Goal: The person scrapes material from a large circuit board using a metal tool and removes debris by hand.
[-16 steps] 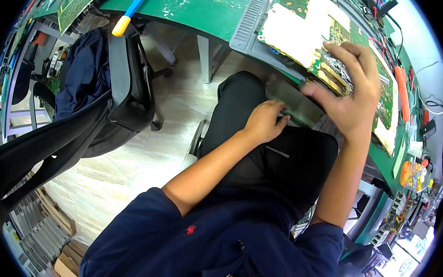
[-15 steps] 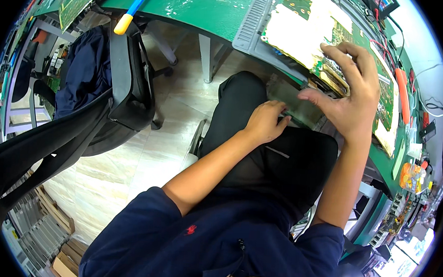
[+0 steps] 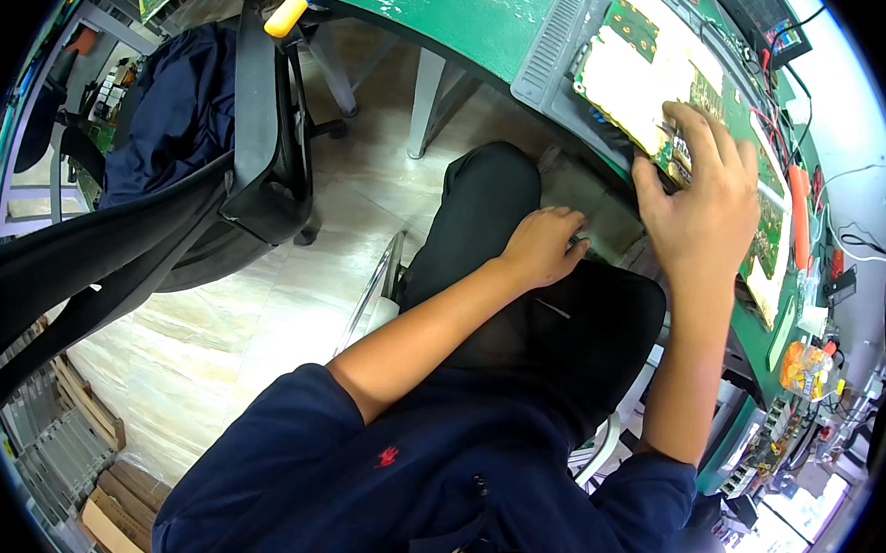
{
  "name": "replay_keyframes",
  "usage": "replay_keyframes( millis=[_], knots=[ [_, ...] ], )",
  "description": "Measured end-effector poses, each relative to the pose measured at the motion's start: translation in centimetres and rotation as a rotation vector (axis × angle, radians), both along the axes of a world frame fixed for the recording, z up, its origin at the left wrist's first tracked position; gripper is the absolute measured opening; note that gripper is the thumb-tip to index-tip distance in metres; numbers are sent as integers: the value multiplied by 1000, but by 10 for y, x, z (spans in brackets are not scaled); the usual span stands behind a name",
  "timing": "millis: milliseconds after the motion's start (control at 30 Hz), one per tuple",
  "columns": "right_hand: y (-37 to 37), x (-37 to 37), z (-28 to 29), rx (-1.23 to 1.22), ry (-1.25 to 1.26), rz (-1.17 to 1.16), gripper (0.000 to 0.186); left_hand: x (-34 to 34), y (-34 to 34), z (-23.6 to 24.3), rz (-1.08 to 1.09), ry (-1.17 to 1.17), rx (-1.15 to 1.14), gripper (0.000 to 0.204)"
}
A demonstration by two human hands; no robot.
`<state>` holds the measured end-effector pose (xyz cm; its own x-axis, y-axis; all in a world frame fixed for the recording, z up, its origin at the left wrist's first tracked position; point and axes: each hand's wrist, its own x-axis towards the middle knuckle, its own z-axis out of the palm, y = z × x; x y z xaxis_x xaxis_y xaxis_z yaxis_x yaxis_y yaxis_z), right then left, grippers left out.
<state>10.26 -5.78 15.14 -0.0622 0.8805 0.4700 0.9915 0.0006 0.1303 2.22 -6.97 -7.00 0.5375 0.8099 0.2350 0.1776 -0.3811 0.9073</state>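
A large green circuit board [image 3: 614, 70] with broad white patches lies on a grey mat [image 3: 546, 72] at the bench's front edge. Over the board's near edge arches my right hand [image 3: 702, 205], its thumb and fingers apart. The index fingertip meets the board's surface and the thumb is by the edge; whether they press on it I cannot tell. My left hand [image 3: 545, 247] rests low by my black-trousered thighs, fingers loosely bent and thumb apart, with nothing visible in it.
The green bench top [image 3: 456, 22] curves across the far side. A blue tool with a yellow end [image 3: 288, 13] juts over its edge. An orange-handled tool [image 3: 799, 205] and a container of orange bits [image 3: 807, 371] lie right. A black chair [image 3: 261, 117] stands left.
My right thumb has come closer to the board's edge, narrowing the gap to the fingers. The left hand has barely moved. The whole view has shifted slightly.
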Motion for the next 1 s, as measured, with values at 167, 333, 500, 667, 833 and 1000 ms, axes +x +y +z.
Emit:
replay_keyframes(
  millis=[167, 333, 500, 667, 833, 1000],
  knots=[
    [-1, 9, -9, 75, 27, 63, 44, 1, -1, -2, -1, -2, 29, 20],
    [6, 21, 16, -62, 60, 98, 41, -1, -4, -2, 1, -20, 26, 21],
    [-4, 4, 10, -55, 19, -1, 46, 0, -6, -1, -2, -20, 30, 21],
    [-32, 20, -1, 123, 155, 117, 47, -3, -3, 5, 25, -28, 58, 19],
    [-89, 80, -26, 373, 164, -42, 42, -10, 0, 30, 237, -287, 132, 10],
    [-116, 114, -19, 402, 35, -101, 46, -58, 11, 99, 527, -378, 425, 14]
  ],
)
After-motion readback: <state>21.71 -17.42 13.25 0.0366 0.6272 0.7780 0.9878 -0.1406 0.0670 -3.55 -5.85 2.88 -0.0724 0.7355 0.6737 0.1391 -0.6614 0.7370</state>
